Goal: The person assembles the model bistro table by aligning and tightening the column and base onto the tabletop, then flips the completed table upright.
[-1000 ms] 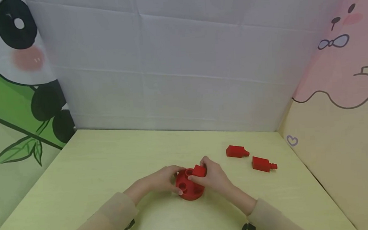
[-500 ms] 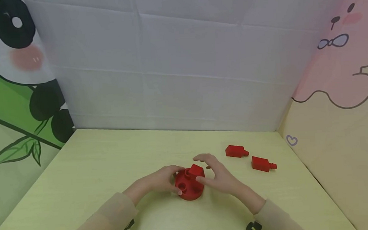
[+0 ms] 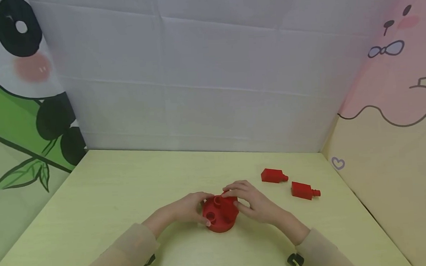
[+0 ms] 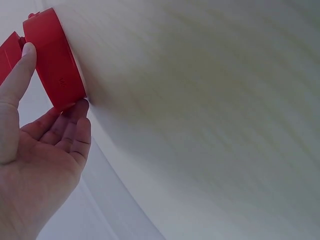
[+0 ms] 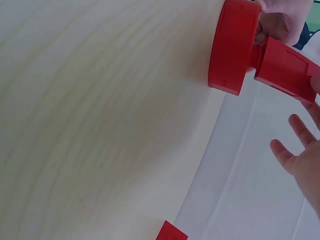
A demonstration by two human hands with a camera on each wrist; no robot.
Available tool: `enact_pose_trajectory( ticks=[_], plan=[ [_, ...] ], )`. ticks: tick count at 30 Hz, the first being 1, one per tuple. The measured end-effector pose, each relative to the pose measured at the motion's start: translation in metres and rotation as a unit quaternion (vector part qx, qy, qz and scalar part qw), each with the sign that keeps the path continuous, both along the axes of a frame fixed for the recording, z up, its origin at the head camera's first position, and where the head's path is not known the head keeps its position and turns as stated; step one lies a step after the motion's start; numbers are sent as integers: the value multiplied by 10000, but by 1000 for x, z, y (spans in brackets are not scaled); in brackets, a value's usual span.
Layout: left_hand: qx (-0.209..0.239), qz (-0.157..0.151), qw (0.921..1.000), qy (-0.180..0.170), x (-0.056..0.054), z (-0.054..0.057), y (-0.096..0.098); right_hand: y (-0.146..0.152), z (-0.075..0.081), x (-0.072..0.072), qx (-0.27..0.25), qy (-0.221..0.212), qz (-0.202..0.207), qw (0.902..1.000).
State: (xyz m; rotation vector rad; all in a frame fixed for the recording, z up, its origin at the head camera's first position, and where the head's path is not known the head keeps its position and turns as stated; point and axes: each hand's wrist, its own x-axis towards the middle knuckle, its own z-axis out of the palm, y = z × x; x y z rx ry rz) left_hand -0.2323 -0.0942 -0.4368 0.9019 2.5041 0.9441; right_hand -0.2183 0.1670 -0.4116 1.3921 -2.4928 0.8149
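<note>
A round red base (image 3: 219, 225) with raised sockets sits on the table in front of me. My left hand (image 3: 189, 207) grips its left side, thumb near the front and fingers behind. In the left wrist view the thumb and fingertips touch the base (image 4: 55, 60). A red block (image 5: 287, 70) stands in the base on its narrow neck. My right hand (image 3: 256, 203) lies over the block's top, mostly hiding it in the head view. In the right wrist view a fingertip rests on the block's end, while other fingers of the right hand (image 5: 310, 155) are spread away from it.
Two more red blocks with narrow stepped necks lie on the table to the right, the farther block (image 3: 272, 175) and the nearer block (image 3: 301, 190). A pale cloth wall (image 3: 203, 81) rises behind the table (image 3: 128, 181). Decorated panels flank both sides.
My right hand released its grip on the block, drew back a little with fingers spread, then came over the block's top. The left hand has stayed on the base.
</note>
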Motion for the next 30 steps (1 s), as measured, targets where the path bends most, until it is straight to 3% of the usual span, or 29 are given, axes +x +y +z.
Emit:
enact_pose_trajectory(
  ticks=[7,11,22,30],
  plan=[
    [-62,65,10000,-10,1,-1,-1,2,3,6,82,-39,-931,9956],
    [-73,79,9999,-3,1,-2,-1,4,5,8,156,205,-1258,9917],
    [-97,125,9999,-9,2,-1,0,17,2,13,-87,791,-1494,9856],
    [-37,79,10000,9,2,-1,0,15,-5,16,-425,521,-1445,9872]
  ],
)
